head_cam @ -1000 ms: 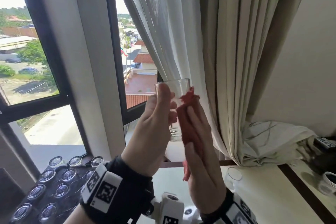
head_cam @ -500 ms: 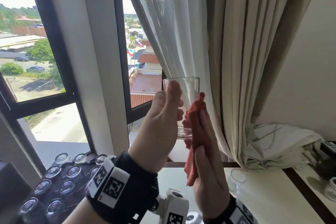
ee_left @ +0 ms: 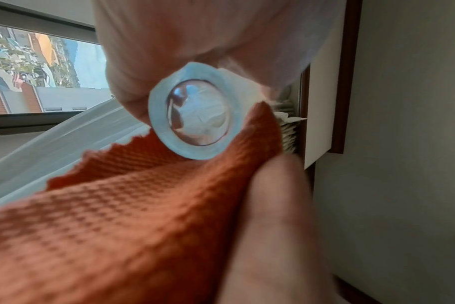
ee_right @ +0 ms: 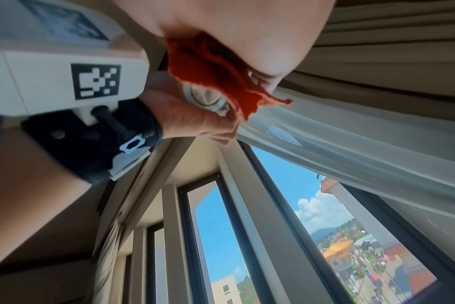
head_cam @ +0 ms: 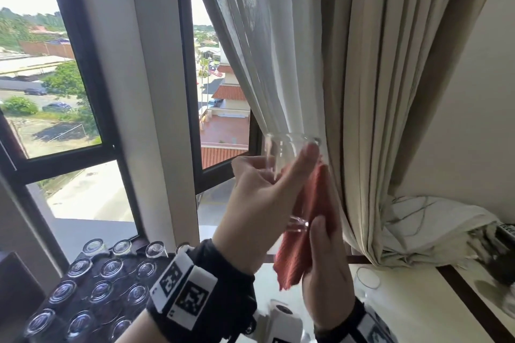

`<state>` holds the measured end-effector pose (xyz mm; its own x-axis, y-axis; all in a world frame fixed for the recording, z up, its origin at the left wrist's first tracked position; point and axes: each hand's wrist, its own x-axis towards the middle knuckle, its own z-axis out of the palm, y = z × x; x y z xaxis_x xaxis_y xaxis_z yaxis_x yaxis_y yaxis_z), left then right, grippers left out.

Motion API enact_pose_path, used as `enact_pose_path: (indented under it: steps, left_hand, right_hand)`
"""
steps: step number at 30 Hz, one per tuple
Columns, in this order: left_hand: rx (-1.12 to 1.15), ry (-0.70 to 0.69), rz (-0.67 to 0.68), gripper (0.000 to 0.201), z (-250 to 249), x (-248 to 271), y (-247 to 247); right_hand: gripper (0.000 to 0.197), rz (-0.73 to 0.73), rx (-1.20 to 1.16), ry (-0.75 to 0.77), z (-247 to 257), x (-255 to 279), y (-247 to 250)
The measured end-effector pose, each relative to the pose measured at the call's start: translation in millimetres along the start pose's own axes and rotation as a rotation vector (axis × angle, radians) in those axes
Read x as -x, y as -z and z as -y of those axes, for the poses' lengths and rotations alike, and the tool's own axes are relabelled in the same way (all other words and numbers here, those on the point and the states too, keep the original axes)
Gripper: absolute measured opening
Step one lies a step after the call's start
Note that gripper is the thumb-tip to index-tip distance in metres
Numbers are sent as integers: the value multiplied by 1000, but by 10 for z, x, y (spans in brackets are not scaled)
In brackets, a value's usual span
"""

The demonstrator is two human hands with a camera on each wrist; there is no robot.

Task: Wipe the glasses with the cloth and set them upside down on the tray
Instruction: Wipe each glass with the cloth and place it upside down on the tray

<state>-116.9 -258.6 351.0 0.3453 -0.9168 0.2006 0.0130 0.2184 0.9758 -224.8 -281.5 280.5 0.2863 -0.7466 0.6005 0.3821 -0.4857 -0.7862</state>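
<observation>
Before the window, left hand (head_cam: 259,203) curls its grip around a clear drinking glass (head_cam: 289,164), held upright in the air; right hand (head_cam: 326,262) presses an orange-red waffle cloth (head_cam: 312,220) against its side.

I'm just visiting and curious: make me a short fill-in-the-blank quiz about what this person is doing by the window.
1. The left hand holds a clear ____ up in front of the curtain.
2. The right hand presses a cloth of ____ colour against it.
3. The glasses on the dark tray at lower left stand ____ down.
4. One more empty glass stands on the ____ at lower right.

Missing words: glass; red; upside; table
</observation>
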Motion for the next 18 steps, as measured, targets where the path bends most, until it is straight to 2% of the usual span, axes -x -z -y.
enact_pose_path:
  steps: [2,4,6,8,10,14,16,17,18]
  left_hand:
    - [15,-4,-4,74,49,72,-71]
    - [52,-24,-9,65,70,96,-119]
    - [83,-11,-21,71,102,51,-115]
    - [91,-24,-42,74,78,-3,-54]
    - [72,-60,-61,75,21,-56,21]
    - [9,-103,11,79,-17,-1,35]
    - [14,-94,66,70,11,74,-25]
    - [9,-97,66,67,12,102,-60]
    - [8,-101,52,68,14,106,-79]
  right_hand:
    - [60,-18,10,-59,48,-169,47]
    - [49,-26,32,95,194,-361,40]
    - [50,53,78,264,298,-423,1]
    - [51,129,172,331,216,-334,-31]
    - [52,134,186,290,133,-213,-65]
    - [41,-39,314,247,13,-177,22]
    - [53,-83,229,59,120,-298,30]
    - [54,-94,173,40,137,-329,35]
    - [47,-94,136,91,192,-357,12]
